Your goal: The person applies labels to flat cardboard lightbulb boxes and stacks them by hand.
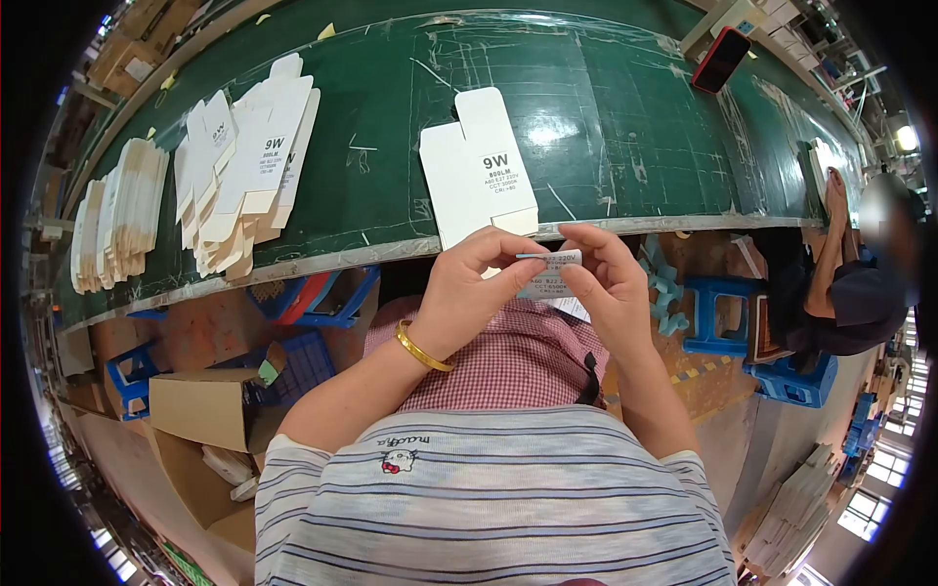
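Note:
My left hand [477, 290], with a gold bracelet at the wrist, pinches a small strip of printed labels [553, 285] between thumb and fingers in front of my waist. My right hand [614, 293] closes on the strip's other end, its thumb pressed near the curled printed edge. Just beyond my hands, a flat white light-bulb carton [451, 186] printed "9W" lies at the table edge, its near end hidden behind my left hand. A white printed sheet shows partly below my right hand, over my lap.
On the green table [606, 127], a loose pile of flat cartons [244, 166] and a stacked row of cartons [119, 220] lie at left. A red phone [721, 61] rests at far right. Another person [865, 293] works at right near blue stools [721, 313]. An open cardboard box [200, 410] stands lower left.

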Available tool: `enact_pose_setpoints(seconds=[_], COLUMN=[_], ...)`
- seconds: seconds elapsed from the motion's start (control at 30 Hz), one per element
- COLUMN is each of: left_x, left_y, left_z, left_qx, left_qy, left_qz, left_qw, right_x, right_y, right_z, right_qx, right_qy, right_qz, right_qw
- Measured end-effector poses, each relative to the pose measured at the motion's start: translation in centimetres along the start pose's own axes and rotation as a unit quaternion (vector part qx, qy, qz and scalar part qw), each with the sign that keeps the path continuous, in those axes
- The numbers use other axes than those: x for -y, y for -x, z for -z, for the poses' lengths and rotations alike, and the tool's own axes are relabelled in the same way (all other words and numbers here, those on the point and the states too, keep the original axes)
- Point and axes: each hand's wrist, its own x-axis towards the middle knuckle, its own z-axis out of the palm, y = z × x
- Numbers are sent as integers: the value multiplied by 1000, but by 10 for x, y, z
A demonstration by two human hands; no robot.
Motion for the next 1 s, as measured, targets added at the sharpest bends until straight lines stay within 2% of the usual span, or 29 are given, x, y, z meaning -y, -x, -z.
enact_pose_setpoints(seconds=[0.1,0.2,0.3,0.37,0.5,0.57,0.67,0.77,0.9,1.0], left_x=[-2,-2,0,2,4,6,2,8,1,3], left_y=[0,0,1,0,0,0,-1,1,1,1], left_z=[-1,-1,0,2,4,5,0,0,0,2], left_qx=[-7,-14,-20,-20,-8,3,-6,25,23,9], left_qy=[-55,-95,-113,-122,-119,-112,-42,-135,-114,-75], left_qz=[-33,-49,-86,-125,-98,-80,12,-32,11,40], left_qw=[998,994,990,984,988,991,999,990,993,996], right_x=[-6,-3,3,0,-4,-4,-6,-10,-11,-12], right_y=[-5,-6,-5,-6,-7,-5,-4,-3,0,0], right_z=[12,13,7,10,10,7,3,-5,-12,-15], right_qx=[58,70,47,60,60,35,-7,-54,-47,-38], right_qy=[115,112,62,59,98,103,84,80,9,4], right_qz=[94,73,-1,4,82,68,55,71,6,-18], right_qw=[987,988,997,996,990,992,995,993,999,999])
